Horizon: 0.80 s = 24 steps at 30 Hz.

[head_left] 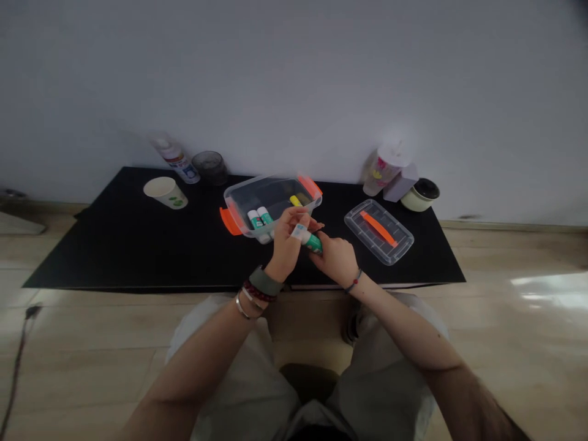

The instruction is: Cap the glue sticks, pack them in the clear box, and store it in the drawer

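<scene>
Above the front of the black mat, my left hand (287, 245) and my right hand (335, 258) both grip a green and white glue stick (307, 240). My left fingers close around its white end, and my right hand holds the green barrel, partly hiding it. Just behind my left hand stands an open clear plastic box (271, 205) with orange latches. Inside lie two more glue sticks (260, 217) with white and teal labels, plus a yellow stick (295, 200). To the right lies its clear lid (379, 231) with an orange strip.
The black mat (138, 245) lies on a wooden floor against a pale wall. At its back left are a paper cup (165, 192), a spray bottle (175, 159) and a dark glass (209, 167). A lidded cup (384, 168), lilac box (400, 182) and small bowl (420, 195) stand back right.
</scene>
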Each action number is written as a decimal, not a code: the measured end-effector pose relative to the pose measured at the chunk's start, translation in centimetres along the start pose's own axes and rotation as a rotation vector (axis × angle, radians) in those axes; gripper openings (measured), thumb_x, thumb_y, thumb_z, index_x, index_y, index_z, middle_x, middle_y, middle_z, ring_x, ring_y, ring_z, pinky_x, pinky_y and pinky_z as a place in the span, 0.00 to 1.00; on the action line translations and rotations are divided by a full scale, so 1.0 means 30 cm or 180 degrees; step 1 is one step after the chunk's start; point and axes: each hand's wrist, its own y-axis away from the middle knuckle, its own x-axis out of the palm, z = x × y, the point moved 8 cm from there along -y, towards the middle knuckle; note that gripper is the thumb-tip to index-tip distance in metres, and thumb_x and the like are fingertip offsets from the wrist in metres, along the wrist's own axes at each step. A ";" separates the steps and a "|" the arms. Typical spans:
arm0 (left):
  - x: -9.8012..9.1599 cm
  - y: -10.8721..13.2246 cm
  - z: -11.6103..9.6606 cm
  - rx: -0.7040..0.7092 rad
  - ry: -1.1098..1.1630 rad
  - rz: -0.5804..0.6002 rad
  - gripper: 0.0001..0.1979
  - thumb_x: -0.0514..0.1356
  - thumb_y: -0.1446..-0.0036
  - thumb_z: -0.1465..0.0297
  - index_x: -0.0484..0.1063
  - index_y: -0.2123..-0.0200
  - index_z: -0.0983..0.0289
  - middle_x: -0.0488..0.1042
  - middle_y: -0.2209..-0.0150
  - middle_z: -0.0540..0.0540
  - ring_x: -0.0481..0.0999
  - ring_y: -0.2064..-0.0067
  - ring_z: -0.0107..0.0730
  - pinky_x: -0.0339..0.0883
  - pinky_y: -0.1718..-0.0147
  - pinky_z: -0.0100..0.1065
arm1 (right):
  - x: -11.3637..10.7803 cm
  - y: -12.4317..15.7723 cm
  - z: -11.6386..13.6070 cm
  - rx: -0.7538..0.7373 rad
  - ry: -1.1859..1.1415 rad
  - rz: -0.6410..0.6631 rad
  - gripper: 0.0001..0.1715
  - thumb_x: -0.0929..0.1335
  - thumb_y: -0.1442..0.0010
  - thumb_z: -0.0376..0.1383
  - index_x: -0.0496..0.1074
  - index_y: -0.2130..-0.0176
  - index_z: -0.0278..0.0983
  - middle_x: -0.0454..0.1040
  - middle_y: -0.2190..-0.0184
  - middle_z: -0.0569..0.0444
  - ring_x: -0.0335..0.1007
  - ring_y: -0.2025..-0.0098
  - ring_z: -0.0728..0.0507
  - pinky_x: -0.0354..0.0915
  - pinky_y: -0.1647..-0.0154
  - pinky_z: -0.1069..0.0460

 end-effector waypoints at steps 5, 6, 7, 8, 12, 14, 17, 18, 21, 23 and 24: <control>-0.019 -0.001 0.031 -0.0562 0.0128 -0.0294 0.13 0.63 0.42 0.59 0.68 0.61 0.61 0.74 0.75 0.48 0.79 0.71 0.33 0.76 0.65 0.38 | 0.019 -0.011 0.019 -0.0022 -0.0463 0.0049 0.24 0.65 0.39 0.43 0.70 0.46 0.36 0.80 0.60 0.44 0.78 0.58 0.36 0.67 0.58 0.48; -0.016 0.001 0.029 -0.0594 0.0079 -0.0277 0.12 0.62 0.41 0.59 0.69 0.61 0.60 0.72 0.77 0.48 0.79 0.72 0.33 0.76 0.63 0.40 | 0.026 -0.015 0.021 -0.0071 -0.0652 0.0069 0.22 0.65 0.40 0.42 0.72 0.49 0.36 0.80 0.61 0.44 0.78 0.58 0.36 0.66 0.59 0.48; -0.012 0.001 0.024 -0.0582 0.0032 -0.0246 0.10 0.61 0.39 0.60 0.70 0.61 0.60 0.70 0.79 0.47 0.78 0.73 0.33 0.76 0.60 0.42 | 0.033 -0.018 0.023 -0.0140 -0.0884 0.0088 0.18 0.66 0.41 0.41 0.73 0.53 0.36 0.80 0.62 0.46 0.78 0.59 0.38 0.66 0.60 0.50; -0.007 0.002 0.018 -0.0546 -0.0005 -0.0202 0.10 0.60 0.38 0.60 0.71 0.61 0.60 0.67 0.80 0.46 0.77 0.73 0.33 0.76 0.56 0.45 | 0.038 -0.021 0.025 -0.0214 -0.1157 0.0100 0.13 0.67 0.43 0.39 0.73 0.58 0.36 0.79 0.64 0.47 0.77 0.61 0.39 0.65 0.61 0.51; 0.012 0.006 0.000 -0.0483 -0.0040 0.0007 0.12 0.59 0.38 0.59 0.73 0.58 0.59 0.58 0.83 0.42 0.77 0.74 0.32 0.70 0.45 0.50 | 0.095 -0.018 0.035 -0.0351 -0.2816 0.0717 0.08 0.68 0.47 0.35 0.63 0.74 0.38 0.69 0.80 0.59 0.66 0.78 0.50 0.58 0.75 0.56; 0.024 0.008 -0.004 -0.0541 -0.0044 0.0176 0.14 0.59 0.39 0.57 0.73 0.56 0.60 0.56 0.83 0.42 0.78 0.73 0.34 0.69 0.44 0.52 | 0.143 0.010 0.075 -0.0389 -0.3892 0.1617 0.11 0.67 0.47 0.37 0.58 0.74 0.40 0.60 0.86 0.65 0.56 0.86 0.52 0.52 0.83 0.57; 0.043 0.009 -0.010 -0.0704 -0.0072 0.0487 0.15 0.57 0.37 0.56 0.73 0.56 0.59 0.54 0.83 0.42 0.77 0.72 0.35 0.70 0.46 0.54 | 0.161 0.068 0.149 -0.0617 -0.5019 0.2808 0.14 0.66 0.48 0.41 0.54 0.73 0.41 0.54 0.87 0.69 0.46 0.90 0.54 0.46 0.87 0.58; 0.048 0.008 -0.011 -0.0749 -0.0028 0.0560 0.14 0.57 0.37 0.56 0.73 0.57 0.59 0.54 0.83 0.43 0.77 0.72 0.35 0.70 0.46 0.54 | 0.159 0.076 0.160 -0.0692 -0.5171 0.2951 0.15 0.66 0.48 0.42 0.54 0.73 0.41 0.53 0.87 0.70 0.45 0.90 0.54 0.45 0.88 0.58; 0.042 -0.003 -0.010 -0.0746 0.0307 0.0457 0.10 0.59 0.37 0.60 0.71 0.59 0.59 0.57 0.81 0.43 0.77 0.71 0.33 0.71 0.46 0.51 | 0.161 0.043 0.142 -0.0657 -0.4918 0.2447 0.16 0.67 0.48 0.43 0.54 0.75 0.41 0.54 0.87 0.68 0.47 0.89 0.54 0.46 0.87 0.58; 0.019 -0.009 0.005 -0.0689 0.0405 0.0149 0.07 0.59 0.37 0.62 0.69 0.62 0.60 0.63 0.78 0.44 0.77 0.69 0.32 0.71 0.47 0.49 | 0.148 -0.007 0.085 -0.0471 -0.4144 0.1467 0.14 0.66 0.47 0.41 0.56 0.76 0.40 0.58 0.86 0.65 0.53 0.86 0.53 0.50 0.83 0.57; 0.008 -0.009 0.016 -0.0670 0.0368 0.0013 0.07 0.59 0.37 0.63 0.68 0.63 0.60 0.66 0.77 0.45 0.78 0.68 0.32 0.72 0.48 0.48 | 0.128 -0.028 0.053 -0.0382 -0.3643 0.0926 0.13 0.67 0.47 0.39 0.58 0.76 0.39 0.61 0.85 0.62 0.58 0.84 0.51 0.53 0.81 0.56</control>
